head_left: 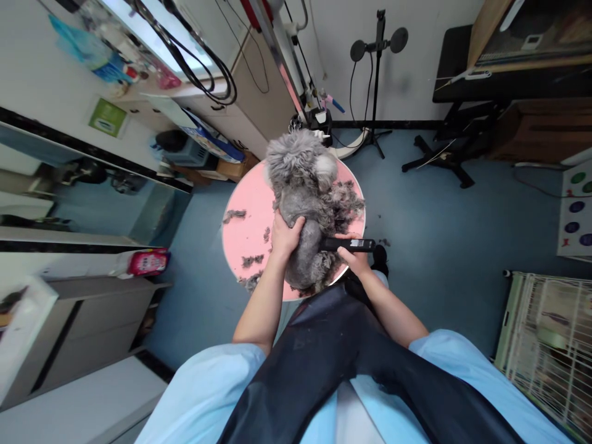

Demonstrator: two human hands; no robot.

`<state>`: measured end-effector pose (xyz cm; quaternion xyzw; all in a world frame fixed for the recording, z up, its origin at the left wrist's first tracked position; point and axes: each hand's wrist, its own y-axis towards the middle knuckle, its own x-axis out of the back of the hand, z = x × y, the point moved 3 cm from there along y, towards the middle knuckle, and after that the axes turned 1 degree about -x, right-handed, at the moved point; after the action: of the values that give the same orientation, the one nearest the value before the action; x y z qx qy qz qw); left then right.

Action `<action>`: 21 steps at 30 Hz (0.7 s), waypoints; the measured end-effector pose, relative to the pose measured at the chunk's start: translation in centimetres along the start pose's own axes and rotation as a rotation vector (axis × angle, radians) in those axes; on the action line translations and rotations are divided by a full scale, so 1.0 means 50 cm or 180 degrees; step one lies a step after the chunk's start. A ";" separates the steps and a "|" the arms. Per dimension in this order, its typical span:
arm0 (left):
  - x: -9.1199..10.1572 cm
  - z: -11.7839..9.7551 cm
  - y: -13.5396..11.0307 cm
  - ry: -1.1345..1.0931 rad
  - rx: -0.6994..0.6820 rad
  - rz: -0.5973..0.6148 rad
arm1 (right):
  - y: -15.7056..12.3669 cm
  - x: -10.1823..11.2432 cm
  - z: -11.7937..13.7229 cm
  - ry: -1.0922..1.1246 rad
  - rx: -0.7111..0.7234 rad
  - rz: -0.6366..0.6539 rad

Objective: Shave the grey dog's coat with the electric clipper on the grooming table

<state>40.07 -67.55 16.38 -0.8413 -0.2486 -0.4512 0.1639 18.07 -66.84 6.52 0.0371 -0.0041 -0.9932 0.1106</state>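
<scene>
Grey, the dog (pixel 303 203) spans the pink table (pixel 250 191) from far edge to near — our left hand (pixel 284 235) clasps its side, thumb across its back, while our right hand (pixel 356 261) holds clippers (pixel 333 245) against it.

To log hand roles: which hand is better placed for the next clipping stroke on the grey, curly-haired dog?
Probably the right hand: it grips the black, bar-shaped clipper, its front end at the right side of the dog. The left hand lies against the left flank, seemingly steadying it.
</scene>
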 end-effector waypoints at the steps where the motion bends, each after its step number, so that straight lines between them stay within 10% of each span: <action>1: 0.000 0.001 -0.002 0.0015 -0.0023 0.0008 | 0.004 -0.002 0.002 -0.0010 0.0029 0.0023; 8: 0.017 -0.014 0.006 0.0353 -0.0295 -0.0045 | 0.078 0.016 0.019 -0.0279 -0.0002 0.0468; 12: 0.011 -0.074 0.042 0.0540 -0.0286 -0.0199 | 0.181 0.056 0.101 -0.0032 0.0508 -0.0223; 16: -0.012 -0.120 0.068 0.0643 0.0075 -0.0188 | 0.277 0.013 0.172 -0.0176 0.0822 0.0205; 21: -0.016 -0.111 0.068 0.0429 0.0353 -0.0218 | 0.287 -0.002 0.133 -0.0395 0.0606 0.0489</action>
<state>37.86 -73.32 18.52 -0.7896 -0.2903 -0.4977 0.2110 20.82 -80.81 13.37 -0.0146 -0.1080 -0.9773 0.1818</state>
